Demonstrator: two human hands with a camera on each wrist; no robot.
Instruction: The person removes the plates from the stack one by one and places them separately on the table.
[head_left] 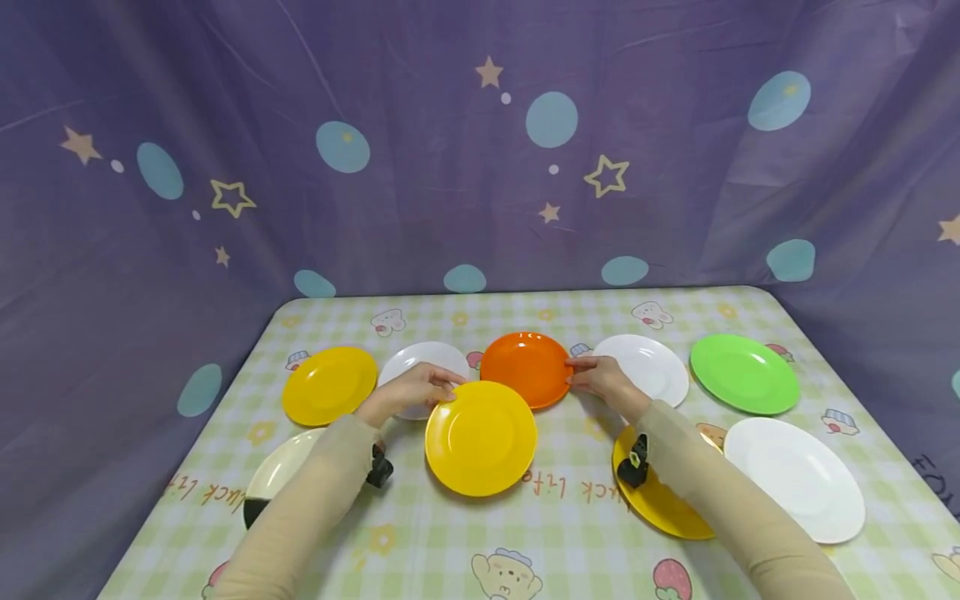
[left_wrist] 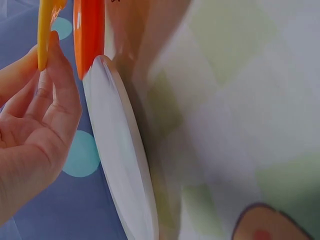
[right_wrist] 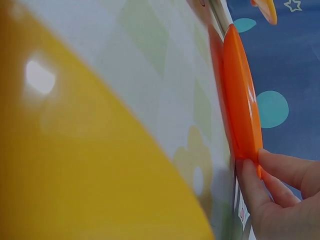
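With thumb and fingers my left hand [head_left: 420, 388] pinches the upper left rim of a yellow plate [head_left: 481, 438]. In the left wrist view that yellow plate [left_wrist: 44, 35] is held up, apart from the white plate [left_wrist: 117, 145] below. An orange plate [head_left: 527, 370] sits behind it, its right rim pinched by my right hand [head_left: 603, 379]. The right wrist view shows the orange plate [right_wrist: 242, 95] edge-on, thumb on one face and fingers on the other. A white plate [head_left: 425, 360] lies partly behind my left hand, another white plate [head_left: 645, 367] beside my right.
A yellow plate [head_left: 330, 385] lies at the far left, a green plate [head_left: 744, 373] at the far right. Nearer are a cream and black plate [head_left: 279, 467], partly under my left sleeve, a yellow plate [head_left: 663, 504] under my right forearm, and a white plate [head_left: 795, 479].
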